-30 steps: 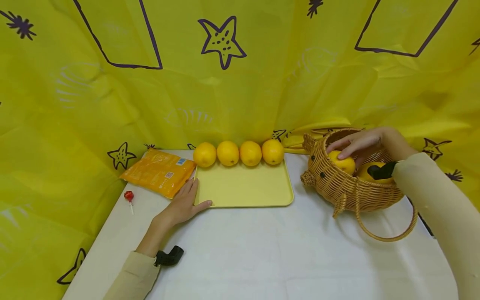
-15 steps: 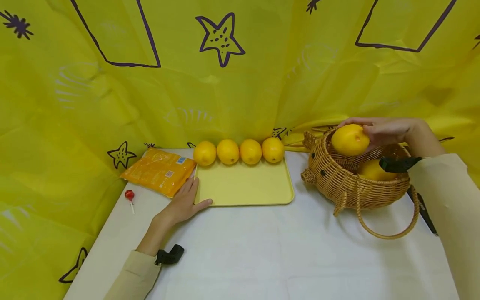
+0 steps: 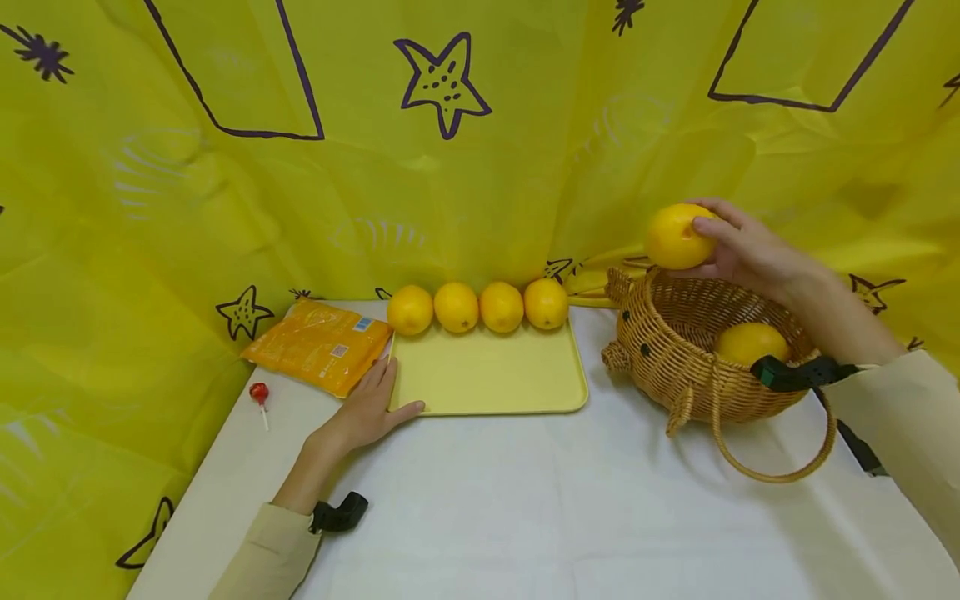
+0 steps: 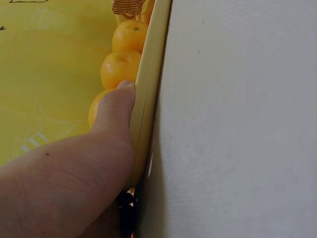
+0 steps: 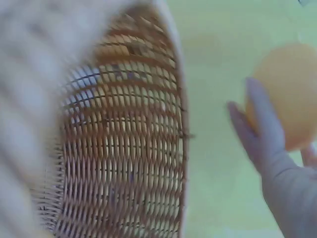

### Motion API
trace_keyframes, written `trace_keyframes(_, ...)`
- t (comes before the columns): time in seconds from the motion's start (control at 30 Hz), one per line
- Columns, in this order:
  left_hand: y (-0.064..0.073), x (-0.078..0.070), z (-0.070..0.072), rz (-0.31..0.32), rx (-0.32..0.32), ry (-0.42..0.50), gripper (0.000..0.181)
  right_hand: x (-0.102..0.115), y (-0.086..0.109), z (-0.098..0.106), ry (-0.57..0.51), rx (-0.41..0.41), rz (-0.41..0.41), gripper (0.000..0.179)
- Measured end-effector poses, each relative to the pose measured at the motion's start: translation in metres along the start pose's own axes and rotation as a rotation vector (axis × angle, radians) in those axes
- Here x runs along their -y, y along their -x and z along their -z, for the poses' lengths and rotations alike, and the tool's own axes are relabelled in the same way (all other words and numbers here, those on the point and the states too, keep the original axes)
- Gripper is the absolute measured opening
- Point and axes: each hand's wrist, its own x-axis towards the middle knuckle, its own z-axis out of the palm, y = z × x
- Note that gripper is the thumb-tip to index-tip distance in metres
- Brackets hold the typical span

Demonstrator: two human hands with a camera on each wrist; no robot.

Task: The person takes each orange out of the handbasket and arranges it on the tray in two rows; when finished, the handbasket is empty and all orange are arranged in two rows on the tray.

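— Begin at the left. Anything by the edge?

— On the white table (image 3: pixel 570 500), a red lollipop (image 3: pixel 258 392), stick toward the near side; farther back, an orange packet (image 3: pixel 315 346), lying just left of the yellow tray (image 3: pixel 487 375).

— And with the left hand (image 3: pixel 365 410)?

— Rests at the tray's near left corner, thumb along the near edge, other fingers close together along the left edge, well spread from the thumb. Likely steadies the corner against sliding.

— Along the tray's far edge?

— A straight row of four oranges (image 3: pixel 457 307), side by side, perhaps lined up there to save bare space in front; hard to tell whether inside the rim or just beyond.

— Farther right?

— A pig-shaped wicker basket (image 3: pixel 667 383), snout to the left, mouth upward, probably for easy reaching in, with the handle (image 3: pixel 772 478) down on the near side. Inside, a loose fruit (image 3: pixel 752 343).

— And with the right hand (image 3: pixel 753 250)?

— Clamps fingers and thumb round a round yellow fruit (image 3: pixel 673 238), above the basket's far left rim and apart from it. Seems wrapped that way to stop a smooth skin slipping.
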Motion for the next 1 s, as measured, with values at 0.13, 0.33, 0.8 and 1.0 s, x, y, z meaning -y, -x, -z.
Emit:
trace_keyframes(0.13, 0.000, 0.002, 0.000, 0.002, -0.004, -0.001, 0.104, 0.004, 0.000, -0.033, -0.063, -0.095, 0.061, 0.033)
trace_keyframes(0.33, 0.000, 0.003, 0.000, -0.007, -0.013, 0.001, 0.103, -0.002, -0.001, -0.069, -0.009, -0.085, 0.103, 0.039)
trace_keyframes(0.8, -0.001, 0.002, 0.001, -0.009, -0.001, -0.009, 0.103, -0.033, 0.011, -0.134, 0.221, -0.025, 0.136, 0.053)
trace_keyframes(1.0, -0.001, 0.001, 0.002, -0.012, -0.004, -0.013, 0.102, -0.047, 0.010, -0.152, 0.298, 0.000, 0.175, 0.058)
